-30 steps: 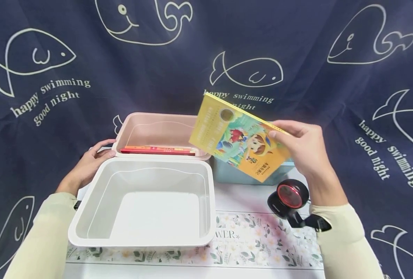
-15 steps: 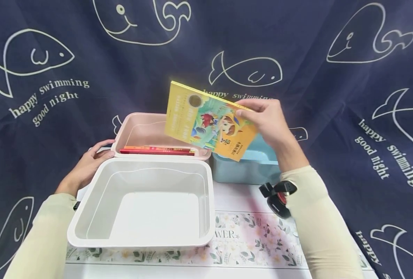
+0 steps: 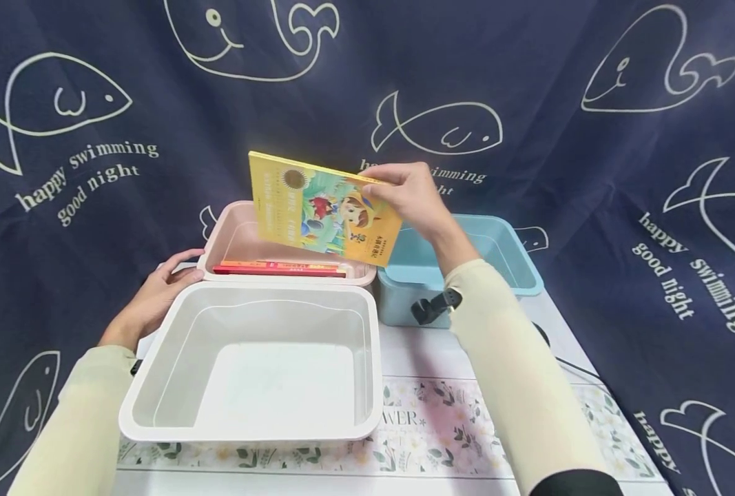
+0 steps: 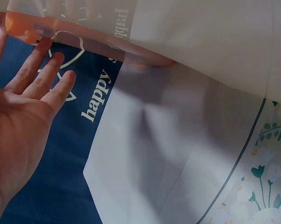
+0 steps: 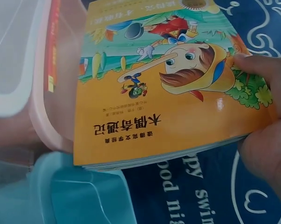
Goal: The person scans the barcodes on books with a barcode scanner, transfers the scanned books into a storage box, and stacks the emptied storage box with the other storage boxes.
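My right hand (image 3: 407,193) pinches a yellow and orange picture book (image 3: 324,210) along its upper edge, near one end. The book hangs tilted over the pink bin (image 3: 231,227), its cover with a long-nosed puppet facing me. The right wrist view shows the same book (image 5: 149,116) with the thumb lying on the cover. Inside the pink bin, red and orange books (image 3: 280,269) stand on edge along the near wall. My left hand (image 3: 159,296) touches the left end of the pink bin; in the left wrist view the hand (image 4: 28,102) has its fingers extended against the bin's side.
A white bin (image 3: 249,430) stands in front of the pink one, with its pale floor showing. On the right is a blue bin (image 3: 519,275), partly behind my right arm. A floral mat (image 3: 429,427) covers part of the white table. A dark printed cloth hangs behind.
My right hand has carried the book left, from over the blue bin to over the pink bin. My left hand stays at the pink bin's end.
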A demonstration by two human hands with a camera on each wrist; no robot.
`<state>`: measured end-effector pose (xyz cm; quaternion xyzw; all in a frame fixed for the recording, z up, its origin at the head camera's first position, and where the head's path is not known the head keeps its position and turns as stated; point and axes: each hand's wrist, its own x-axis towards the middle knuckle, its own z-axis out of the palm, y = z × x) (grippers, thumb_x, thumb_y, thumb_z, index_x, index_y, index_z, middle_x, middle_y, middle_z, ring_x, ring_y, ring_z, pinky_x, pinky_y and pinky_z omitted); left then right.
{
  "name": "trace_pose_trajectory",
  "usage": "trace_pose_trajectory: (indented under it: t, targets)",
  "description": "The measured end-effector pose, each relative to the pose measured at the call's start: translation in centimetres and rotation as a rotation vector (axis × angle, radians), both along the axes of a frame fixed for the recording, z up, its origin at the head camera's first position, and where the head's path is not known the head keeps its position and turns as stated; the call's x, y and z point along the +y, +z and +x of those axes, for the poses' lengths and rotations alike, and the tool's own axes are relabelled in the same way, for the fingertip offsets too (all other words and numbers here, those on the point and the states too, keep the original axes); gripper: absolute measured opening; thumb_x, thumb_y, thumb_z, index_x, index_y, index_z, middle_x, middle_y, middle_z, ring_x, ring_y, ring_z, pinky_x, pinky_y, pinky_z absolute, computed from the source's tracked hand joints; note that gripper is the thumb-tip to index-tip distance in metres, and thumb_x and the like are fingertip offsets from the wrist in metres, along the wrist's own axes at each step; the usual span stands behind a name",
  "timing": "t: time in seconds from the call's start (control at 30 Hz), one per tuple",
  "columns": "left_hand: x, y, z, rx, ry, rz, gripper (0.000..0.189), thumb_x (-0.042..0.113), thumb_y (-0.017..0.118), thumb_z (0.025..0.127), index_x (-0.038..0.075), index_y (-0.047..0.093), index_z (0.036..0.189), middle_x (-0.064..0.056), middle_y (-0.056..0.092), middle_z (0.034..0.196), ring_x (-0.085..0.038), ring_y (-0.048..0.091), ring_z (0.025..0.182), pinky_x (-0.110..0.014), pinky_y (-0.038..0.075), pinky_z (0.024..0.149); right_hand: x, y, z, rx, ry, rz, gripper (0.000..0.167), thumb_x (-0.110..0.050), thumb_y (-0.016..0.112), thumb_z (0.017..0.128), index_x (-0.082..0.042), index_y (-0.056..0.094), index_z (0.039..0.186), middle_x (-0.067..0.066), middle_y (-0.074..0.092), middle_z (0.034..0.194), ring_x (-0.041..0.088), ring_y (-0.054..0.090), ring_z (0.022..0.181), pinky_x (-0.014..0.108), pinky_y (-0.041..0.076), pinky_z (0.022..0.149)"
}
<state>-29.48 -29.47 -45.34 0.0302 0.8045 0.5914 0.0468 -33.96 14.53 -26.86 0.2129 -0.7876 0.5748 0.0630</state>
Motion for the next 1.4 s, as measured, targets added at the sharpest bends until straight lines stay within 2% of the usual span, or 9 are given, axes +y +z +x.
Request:
trace_pose_trajectory:
  t: [0.13,0.37,0.47,0.67,0.83,0.93,1.03,1.27,1.4]
  targets:
    - [-0.1,0.0,0.1,0.012,-0.016,0.008,0.060,0.039,0.060,0.095,0.034,0.033,0.149,0.017,0.056,0.122,0.008,0.061,0.098,-0.020,0.055,0.077,-2.0,-0.2,-0.5,0.010,0.028,0.044,0.019,-0.007,0.074,0.084,-0.009,0.075,0.102,0.010,0.074,0.096,0.023,0.071,0.080,0.033,0.056,0.073]
    - [0.0,-0.3,-0.2,-0.001,-0.007,0.011,0.060,0.040,0.060,0.094,0.036,0.034,0.148,0.013,0.057,0.126,0.007,0.061,0.099,-0.021,0.055,0.078,-4.7,0.4,1.3,-0.043,0.048,0.103,0.021,-0.002,0.068,0.088,-0.001,0.072,0.109,0.018,0.072,0.104,0.031,0.071,0.091,0.038,0.056,0.082]
    - [0.0,-0.4,-0.3,-0.004,-0.008,0.013,0.060,0.040,0.060,0.094,0.036,0.034,0.148,0.014,0.057,0.125,0.007,0.061,0.099,-0.020,0.055,0.078,-5.4,-0.6,0.8,-0.065,0.071,0.101,0.021,-0.003,0.068,0.088,-0.004,0.073,0.109,0.015,0.073,0.103,0.029,0.071,0.091,0.038,0.056,0.083]
    - [-0.1,-0.2,-0.3,0.008,-0.022,0.066,0.058,0.031,0.059,0.096,0.031,0.035,0.148,0.022,0.059,0.114,0.007,0.062,0.097,-0.019,0.054,0.075,-6.5,-3.9,-1.2,-0.083,0.112,0.074,0.018,-0.008,0.073,0.086,-0.013,0.076,0.103,0.005,0.075,0.096,0.019,0.071,0.085,0.031,0.055,0.080]
    - [-0.2,0.1,-0.3,-0.005,-0.012,0.062,0.059,0.031,0.059,0.097,0.029,0.032,0.150,0.025,0.057,0.110,0.009,0.062,0.096,-0.017,0.054,0.075,-7.5,-5.8,-1.7,-0.072,0.132,0.088,0.018,-0.009,0.075,0.084,-0.014,0.076,0.102,0.003,0.075,0.097,0.014,0.070,0.085,0.028,0.054,0.081]
    - [-0.3,0.2,-0.1,-0.017,-0.001,0.039,0.061,0.035,0.059,0.096,0.030,0.031,0.150,0.025,0.055,0.110,0.010,0.061,0.095,-0.017,0.053,0.075,-8.0,-6.7,-1.7,-0.105,0.123,0.107,0.018,-0.011,0.075,0.085,-0.016,0.076,0.102,-0.001,0.074,0.100,0.010,0.067,0.087,0.026,0.053,0.081]
    - [-0.4,0.2,-0.1,-0.019,0.004,0.018,0.061,0.037,0.058,0.096,0.032,0.031,0.150,0.021,0.054,0.115,0.011,0.060,0.096,-0.017,0.053,0.076,-8.5,-7.7,-1.7,-0.148,0.115,0.125,0.017,-0.012,0.075,0.085,-0.019,0.076,0.101,-0.003,0.074,0.098,0.011,0.066,0.088,0.026,0.053,0.080]
    - [-0.3,0.0,0.0,-0.036,0.032,-0.028,0.063,0.045,0.059,0.094,0.037,0.029,0.150,-0.008,0.047,0.143,0.010,0.058,0.098,-0.018,0.053,0.078,-9.3,-9.7,-1.7,-0.222,0.108,0.178,0.017,-0.012,0.073,0.086,-0.022,0.077,0.100,-0.005,0.072,0.101,0.013,0.062,0.094,0.027,0.050,0.083]
    - [-0.2,-0.2,-0.2,-0.029,0.017,-0.006,0.064,0.043,0.059,0.094,0.036,0.029,0.150,-0.001,0.051,0.137,0.008,0.060,0.098,-0.019,0.054,0.078,-9.2,-10.7,-1.7,-0.235,0.069,0.198,0.017,-0.012,0.074,0.085,-0.022,0.077,0.098,-0.006,0.071,0.102,0.012,0.061,0.097,0.028,0.049,0.085]
